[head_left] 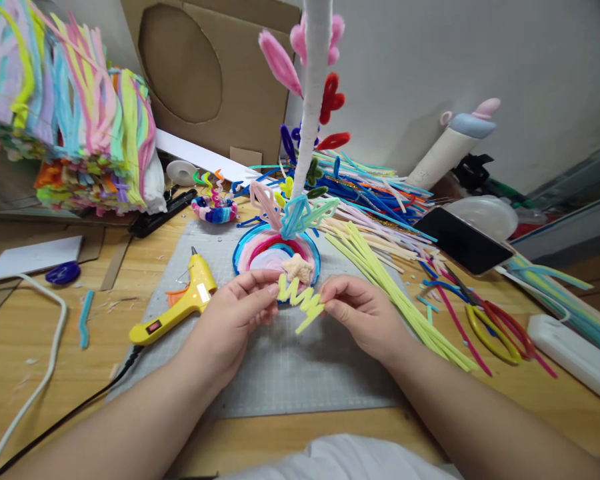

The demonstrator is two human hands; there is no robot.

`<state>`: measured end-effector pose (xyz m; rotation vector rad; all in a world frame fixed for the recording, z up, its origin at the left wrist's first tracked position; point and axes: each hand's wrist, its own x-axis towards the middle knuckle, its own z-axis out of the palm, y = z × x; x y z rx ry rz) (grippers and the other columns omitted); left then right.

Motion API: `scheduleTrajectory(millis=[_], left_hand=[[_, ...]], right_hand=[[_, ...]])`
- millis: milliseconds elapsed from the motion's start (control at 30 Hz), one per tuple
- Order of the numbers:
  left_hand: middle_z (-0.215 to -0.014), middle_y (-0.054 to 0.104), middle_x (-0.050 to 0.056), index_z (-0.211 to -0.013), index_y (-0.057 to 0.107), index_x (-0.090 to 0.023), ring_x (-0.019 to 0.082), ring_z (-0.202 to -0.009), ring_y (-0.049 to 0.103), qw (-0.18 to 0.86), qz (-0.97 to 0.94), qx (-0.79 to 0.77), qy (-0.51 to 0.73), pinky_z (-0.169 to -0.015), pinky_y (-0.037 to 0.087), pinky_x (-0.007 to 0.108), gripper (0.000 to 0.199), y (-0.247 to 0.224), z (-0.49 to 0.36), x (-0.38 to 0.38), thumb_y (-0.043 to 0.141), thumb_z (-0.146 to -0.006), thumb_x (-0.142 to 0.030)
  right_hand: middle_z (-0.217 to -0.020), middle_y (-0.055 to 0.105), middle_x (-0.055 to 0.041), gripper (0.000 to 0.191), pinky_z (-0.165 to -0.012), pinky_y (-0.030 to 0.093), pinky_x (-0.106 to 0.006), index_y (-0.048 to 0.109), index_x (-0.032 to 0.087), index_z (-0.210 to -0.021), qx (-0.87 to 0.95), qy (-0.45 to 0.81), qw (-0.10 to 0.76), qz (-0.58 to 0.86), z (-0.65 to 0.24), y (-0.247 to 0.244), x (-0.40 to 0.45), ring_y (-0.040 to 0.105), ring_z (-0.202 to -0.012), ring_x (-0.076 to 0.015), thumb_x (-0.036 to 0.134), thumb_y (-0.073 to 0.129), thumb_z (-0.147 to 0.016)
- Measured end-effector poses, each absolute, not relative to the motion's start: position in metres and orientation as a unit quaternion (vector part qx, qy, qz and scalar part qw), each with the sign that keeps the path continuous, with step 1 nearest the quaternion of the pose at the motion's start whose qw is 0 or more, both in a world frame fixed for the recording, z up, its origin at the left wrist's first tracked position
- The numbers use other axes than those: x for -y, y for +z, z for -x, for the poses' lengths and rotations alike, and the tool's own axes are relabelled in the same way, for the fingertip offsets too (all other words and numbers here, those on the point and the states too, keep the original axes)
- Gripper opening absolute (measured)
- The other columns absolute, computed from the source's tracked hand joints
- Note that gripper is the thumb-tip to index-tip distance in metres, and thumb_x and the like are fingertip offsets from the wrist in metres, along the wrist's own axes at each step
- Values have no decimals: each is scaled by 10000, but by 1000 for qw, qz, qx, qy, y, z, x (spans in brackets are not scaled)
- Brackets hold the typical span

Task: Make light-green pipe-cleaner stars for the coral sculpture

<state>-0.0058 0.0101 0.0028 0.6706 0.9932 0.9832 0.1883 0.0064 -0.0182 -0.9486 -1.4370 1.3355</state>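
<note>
I'd keep the bends even & pinch the yellow zigzag stem (pixel 310 305) lightly, w/ no hard tugging, so folds prob don't open out. L hand (pixel 240 303) grips its far end btwn thumb & fingers, R hand (pixel 367 313) pinches a bend nr the other end, short tail hanging loose. Stem's btwn both hands, over the grey mat (pixel 305 380), this side of the round base (pixel 250 250)

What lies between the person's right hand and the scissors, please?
In the head view, a bundle of yellow-green fuzzy stems lies between the right hand and the scissors, with a thin magenta stem nearer the scissors.
</note>
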Motion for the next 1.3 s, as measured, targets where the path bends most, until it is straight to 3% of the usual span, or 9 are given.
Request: scheduleTrajectory(millis=[267, 433, 800, 1300], left_hand=[[-741, 591, -16, -958, 632, -166, 71, -586, 490, 722, -307, -455, 422, -541, 358, 197, 312, 4, 4, -9, 727, -703, -320], [-675, 569, -38, -1029, 588, -158, 59, -557, 444, 727, -333, -449, 398, -541, 327, 192, 431, 8, 2, -6, 770, -649, -253], [-748, 613, 0, -1054, 595, -192, 101, -623, 499, 753, -374, -420, 342, -570, 339, 223, 436, 2, 2, -4, 762, -668, -306], [-709, 570, -39, -1027, 568, -166, 77, -623, 476, 776, -357, -396, 338, -596, 354, 206, 410, 1, -1, 0, 758, -672, -244]], right_hand=[[-748, 618, -17, 126, -644, 466, -245, 644, 192, -781, 599, 546, 459, 365, -188, -18, -5, 558, -685, -124, 314, 671, -802], [-762, 620, -26, 134, -662, 471, -258, 646, 192, -793, 613, 545, 446, 359, -188, -18, -4, 567, -711, -136, 325, 658, -813], [-767, 628, -26, 134, -687, 453, -264, 646, 192, -788, 653, 525, 422, 348, -188, -17, -3, 571, -726, -141, 316, 631, -836], [-772, 634, -31, 116, -692, 448, -274, 643, 191, -793, 690, 490, 403, 347, -187, -18, -2, 580, -735, -148, 280, 604, -856]])
